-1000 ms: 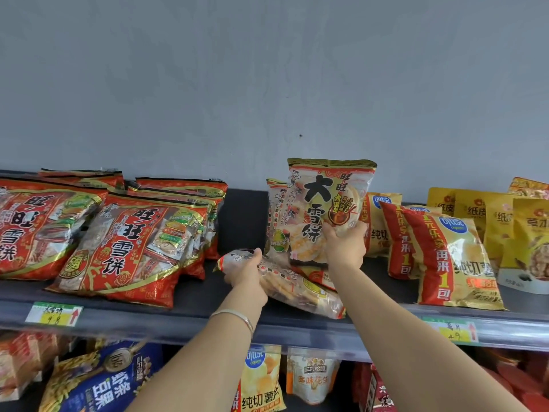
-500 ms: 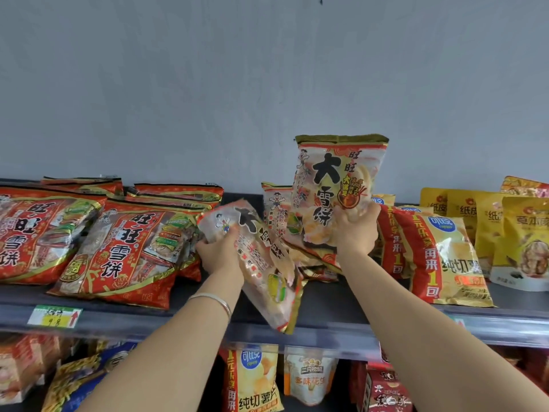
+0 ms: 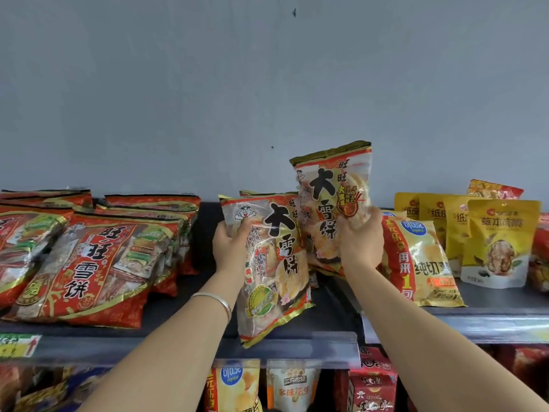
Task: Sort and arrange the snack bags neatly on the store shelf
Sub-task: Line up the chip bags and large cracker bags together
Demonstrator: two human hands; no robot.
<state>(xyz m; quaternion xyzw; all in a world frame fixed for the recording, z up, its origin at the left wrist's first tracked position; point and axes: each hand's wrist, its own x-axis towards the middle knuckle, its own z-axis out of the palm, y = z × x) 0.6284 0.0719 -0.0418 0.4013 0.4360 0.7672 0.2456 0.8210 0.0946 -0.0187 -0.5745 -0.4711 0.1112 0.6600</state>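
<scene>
Tilted half a second ago, the glossy, crinkled rice-cracker bag [image 3: 276,263] is now being held upright at frame centre by the left hand [image 3: 230,248], above the dark flat shelf [image 3: 190,295]. A second bag [image 3: 332,200] (same clear-windowed plastic) is being gripped higher, just right, by the right hand [image 3: 361,245].

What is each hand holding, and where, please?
Left hand grips front cracker bag at upper left edge; right hand grips raised cracker bag at lower right side.

A grey wall [image 3: 208,84] stands behind. A small dark mark [image 3: 294,12], maybe a nail, sits high on it. A yellow price tag [image 3: 17,346] hangs low left.
</scene>
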